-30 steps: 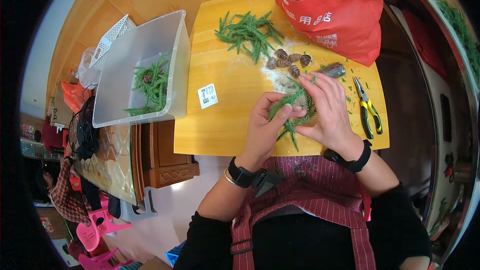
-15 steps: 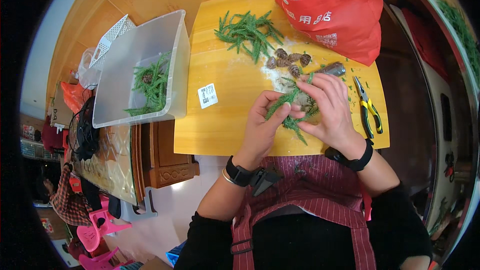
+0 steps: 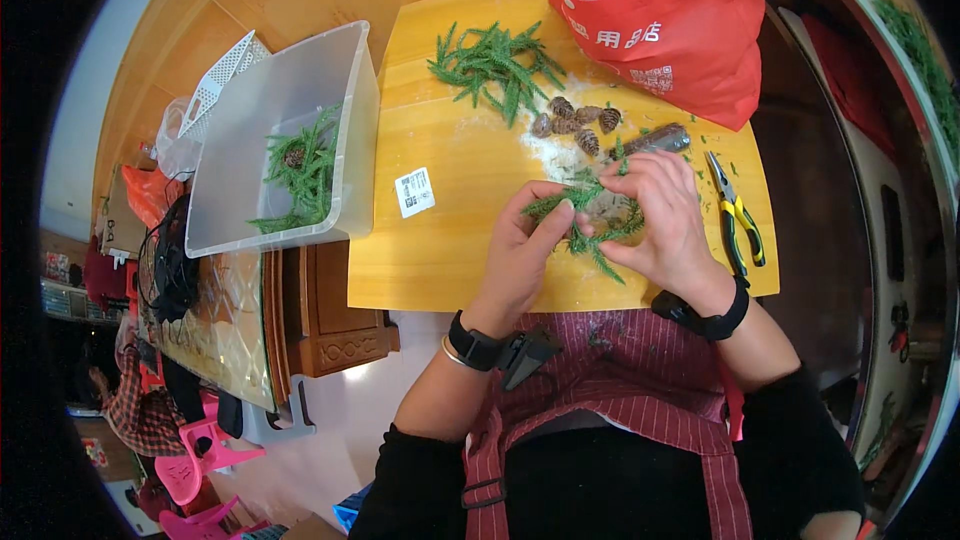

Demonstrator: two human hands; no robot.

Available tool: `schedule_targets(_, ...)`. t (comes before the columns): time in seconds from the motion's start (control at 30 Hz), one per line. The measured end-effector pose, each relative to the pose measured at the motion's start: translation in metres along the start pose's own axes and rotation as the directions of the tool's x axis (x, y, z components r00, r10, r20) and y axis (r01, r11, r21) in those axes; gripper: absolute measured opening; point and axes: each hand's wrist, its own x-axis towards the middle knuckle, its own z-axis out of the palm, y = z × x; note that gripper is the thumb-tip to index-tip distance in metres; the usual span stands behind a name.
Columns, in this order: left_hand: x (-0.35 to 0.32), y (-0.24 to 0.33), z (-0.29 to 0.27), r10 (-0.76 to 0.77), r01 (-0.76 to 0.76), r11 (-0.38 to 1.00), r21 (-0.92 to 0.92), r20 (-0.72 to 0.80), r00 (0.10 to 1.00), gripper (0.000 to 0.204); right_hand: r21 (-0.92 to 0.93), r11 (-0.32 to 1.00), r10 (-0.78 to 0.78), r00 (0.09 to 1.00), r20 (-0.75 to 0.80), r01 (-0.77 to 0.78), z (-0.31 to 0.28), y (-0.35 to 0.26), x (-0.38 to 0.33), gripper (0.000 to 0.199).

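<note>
Over the near part of the yellow board (image 3: 430, 265), my left hand (image 3: 520, 250) pinches a bunch of green artificial pine sprigs (image 3: 582, 238) between thumb and fingers. My right hand (image 3: 665, 215) closes on the same bunch from the other side, its thumb and fingertips at the outer needles. How the stems join inside the bunch is hidden. Just beyond my hands lie several brown pine cones (image 3: 587, 143) beside white powder (image 3: 545, 152). A dark tube-like piece (image 3: 665, 137) rests behind my right hand. Farther back is a loose pile of pine sprigs (image 3: 500, 65).
Pliers (image 3: 735, 215) with yellow-black handles lie right of my hands. A red bag (image 3: 690, 50) of pine cones stands at the back right. Left, a clear plastic bin (image 3: 362, 140) holds a sprig cluster with a cone (image 3: 294, 156). A white label (image 3: 415, 192) lies on the board.
The sprigs between my hands have turned and spread. My left fingers have shifted slightly left, and my right fingers have moved a little along the bunch.
</note>
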Motion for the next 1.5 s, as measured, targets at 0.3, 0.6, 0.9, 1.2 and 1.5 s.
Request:
schedule_targets(0.3, -0.001, -0.004, -0.005, -0.01, 0.01, 0.999, -0.031, 0.006, 1.0, 0.014, 0.018, 1.0, -0.019, 1.0, 0.003, 0.019, -0.001, 0.001, 0.0, 0.048)
schedule_targets(0.6, 0.001, -0.003, -0.005, -0.01, 0.01, 1.0, -0.015, 0.014, 1.0, 0.012, -0.005, 1.0, -0.021, 1.0, 0.005, 0.021, -0.002, -0.001, 0.003, 0.047)
schedule_targets(0.9, 0.001, -0.001, -0.006, 0.052, -0.052, 0.995, 0.086, -0.003, 0.999, 0.012, 0.01, 0.999, 0.034, 0.999, -0.021, -0.034, 0.0, -0.001, 0.001, 0.072)
schedule_targets(1.2, 0.001, 0.008, -0.012, -0.014, 0.03, 0.981, -0.193, 0.082, 0.997, 0.021, -0.037, 0.999, -0.019, 0.999, 0.035, 0.021, -0.002, -0.003, 0.001, 0.072)
schedule_targets(1.5, 0.006, 0.028, -0.031, -0.163, 0.148, 0.954, 0.262, 0.033, 0.986, 0.016, 0.101, 0.994, -0.049, 0.99, 0.129, 0.036, -0.006, -0.006, 0.005, 0.068)
